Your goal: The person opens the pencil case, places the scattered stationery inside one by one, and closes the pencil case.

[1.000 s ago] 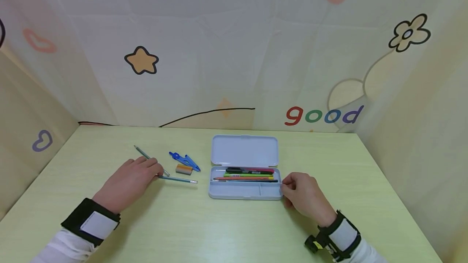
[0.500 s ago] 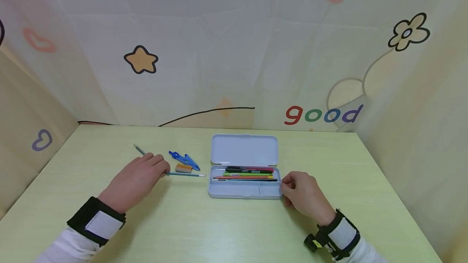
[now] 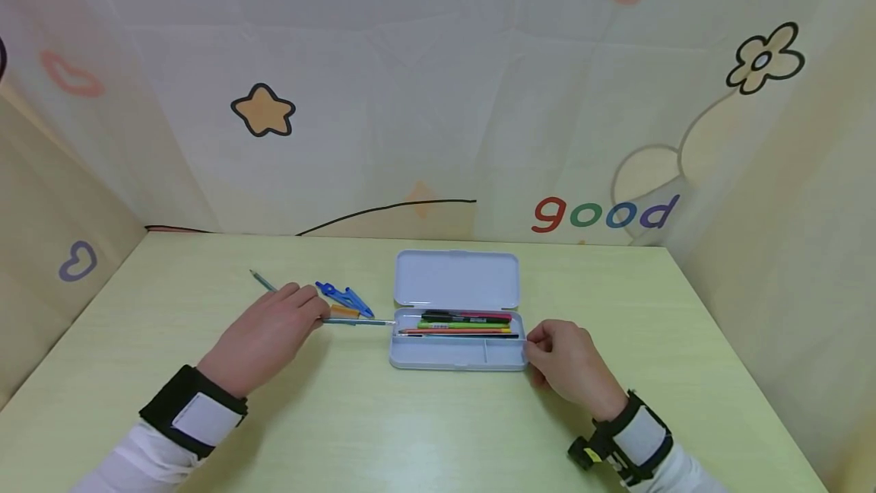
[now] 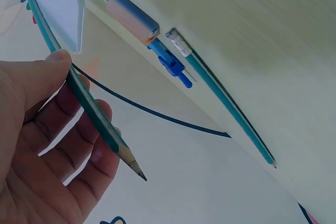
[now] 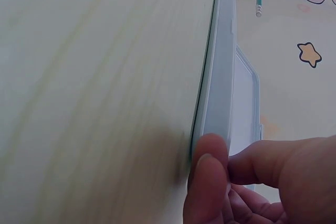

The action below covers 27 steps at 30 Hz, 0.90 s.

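My left hand [image 3: 270,333] pinches a green pencil [image 4: 90,100] between thumb and fingers, held above the table. Its white eraser end points right and overlaps the left edge of the open pencil case [image 3: 438,360] in the head view. My right hand [image 3: 571,364] grips the case's right end, thumb and fingers on its wall [image 5: 218,93]. Inside the case lie several pens and pencils, among them a black pen [image 3: 438,316], a light green one [image 3: 465,325] and an orange pencil [image 3: 452,331]. A second green pencil [image 4: 231,106] lies on the table, partly behind my left hand in the head view.
Behind my left hand lie a blue compass [image 3: 345,297] and an orange-and-grey eraser [image 3: 344,312]. The case's lid [image 3: 457,280] stands folded back toward the rear. A printed curtain [image 3: 383,120] closes off the table's far edge.
My left hand has moved right and slightly away from me with the pencil, bringing its eraser end to the case's left edge. My right hand stays on the case.
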Available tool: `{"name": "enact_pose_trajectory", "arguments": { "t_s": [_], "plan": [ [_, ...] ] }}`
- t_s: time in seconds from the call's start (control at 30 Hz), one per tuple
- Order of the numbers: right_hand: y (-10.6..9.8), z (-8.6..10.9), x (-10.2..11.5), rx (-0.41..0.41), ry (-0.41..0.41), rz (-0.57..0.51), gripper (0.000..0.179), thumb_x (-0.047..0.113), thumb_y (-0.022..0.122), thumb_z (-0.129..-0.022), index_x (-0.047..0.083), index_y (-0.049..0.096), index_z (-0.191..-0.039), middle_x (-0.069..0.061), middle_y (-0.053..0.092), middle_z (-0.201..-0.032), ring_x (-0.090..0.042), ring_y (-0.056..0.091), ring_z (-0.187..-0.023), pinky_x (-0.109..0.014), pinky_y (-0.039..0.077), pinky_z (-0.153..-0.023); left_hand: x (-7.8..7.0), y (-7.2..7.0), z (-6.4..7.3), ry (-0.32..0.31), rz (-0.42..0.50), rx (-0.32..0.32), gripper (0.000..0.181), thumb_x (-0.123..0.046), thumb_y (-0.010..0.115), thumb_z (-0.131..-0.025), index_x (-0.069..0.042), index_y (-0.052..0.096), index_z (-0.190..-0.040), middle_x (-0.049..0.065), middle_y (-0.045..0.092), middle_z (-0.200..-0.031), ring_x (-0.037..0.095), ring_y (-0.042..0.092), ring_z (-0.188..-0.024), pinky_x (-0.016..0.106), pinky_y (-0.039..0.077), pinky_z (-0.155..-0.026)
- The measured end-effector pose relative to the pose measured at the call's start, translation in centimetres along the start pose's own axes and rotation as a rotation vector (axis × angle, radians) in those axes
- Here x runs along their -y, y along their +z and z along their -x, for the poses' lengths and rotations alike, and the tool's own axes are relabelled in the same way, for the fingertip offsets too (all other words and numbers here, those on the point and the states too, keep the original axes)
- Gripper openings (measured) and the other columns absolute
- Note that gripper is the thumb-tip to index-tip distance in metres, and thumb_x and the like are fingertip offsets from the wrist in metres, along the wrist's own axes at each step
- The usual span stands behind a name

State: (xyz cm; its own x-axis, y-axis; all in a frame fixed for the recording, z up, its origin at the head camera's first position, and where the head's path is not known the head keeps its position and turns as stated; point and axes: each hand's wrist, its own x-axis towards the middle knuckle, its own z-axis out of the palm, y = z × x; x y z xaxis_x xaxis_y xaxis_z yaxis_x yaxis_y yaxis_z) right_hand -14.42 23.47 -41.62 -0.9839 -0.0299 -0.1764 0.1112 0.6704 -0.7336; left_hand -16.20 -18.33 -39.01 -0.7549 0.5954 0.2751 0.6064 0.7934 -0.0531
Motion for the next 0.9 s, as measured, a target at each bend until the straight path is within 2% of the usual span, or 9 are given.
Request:
{"name": "enact_pose_trajectory", "arguments": {
  "t_s": [0.13,0.37,0.57,0.7,0.9],
  "plan": [
    [0.0,0.0,0.0,-0.002,0.000,-0.004,0.007,0.005,0.065,-0.102,0.000,0.069,-0.101,-0.008,0.064,-0.074,-0.020,0.061,-0.059,-0.030,0.051,-0.054,-0.4,0.1,-0.5,-0.007,-0.001,-0.008,0.018,-0.009,0.084,-0.092,-0.010,0.073,-0.107,0.001,0.067,-0.100,0.020,0.056,-0.088,0.036,0.054,-0.077],
    [0.0,0.0,0.0,-0.004,0.005,-0.004,0.007,0.005,0.065,-0.102,0.000,0.069,-0.101,-0.008,0.065,-0.075,-0.020,0.061,-0.060,-0.029,0.051,-0.054,-1.4,-0.1,-1.2,-0.005,0.010,-0.019,0.020,-0.011,0.084,-0.092,-0.009,0.074,-0.110,0.002,0.068,-0.104,0.023,0.061,-0.097,0.040,0.057,-0.086],
    [0.0,0.0,0.1,-0.005,0.007,-0.002,0.007,0.005,0.065,-0.102,0.000,0.069,-0.102,-0.008,0.064,-0.075,-0.020,0.061,-0.060,-0.030,0.052,-0.055,-2.0,0.0,-1.9,0.020,0.020,-0.052,0.019,-0.009,0.084,-0.092,-0.010,0.072,-0.106,-0.001,0.063,-0.097,0.020,0.057,-0.090,0.036,0.055,-0.080],
    [0.0,0.1,0.1,-0.006,0.006,-0.001,0.007,0.005,0.065,-0.102,0.000,0.069,-0.102,-0.008,0.064,-0.075,-0.020,0.062,-0.060,-0.030,0.052,-0.055,-2.5,0.2,-2.4,0.015,0.037,-0.054,0.016,-0.011,0.084,-0.093,-0.011,0.071,-0.104,-0.003,0.062,-0.094,0.018,0.054,-0.087,0.032,0.050,-0.075],
    [0.0,0.1,0.1,-0.006,0.004,0.001,0.007,0.005,0.065,-0.102,0.000,0.069,-0.102,-0.007,0.064,-0.074,-0.020,0.061,-0.059,-0.029,0.051,-0.054,-3.1,0.3,-3.2,0.013,0.041,-0.058,0.018,-0.009,0.085,-0.091,-0.010,0.073,-0.105,-0.002,0.062,-0.094,0.019,0.054,-0.088,0.032,0.050,-0.076]
  ]
}}
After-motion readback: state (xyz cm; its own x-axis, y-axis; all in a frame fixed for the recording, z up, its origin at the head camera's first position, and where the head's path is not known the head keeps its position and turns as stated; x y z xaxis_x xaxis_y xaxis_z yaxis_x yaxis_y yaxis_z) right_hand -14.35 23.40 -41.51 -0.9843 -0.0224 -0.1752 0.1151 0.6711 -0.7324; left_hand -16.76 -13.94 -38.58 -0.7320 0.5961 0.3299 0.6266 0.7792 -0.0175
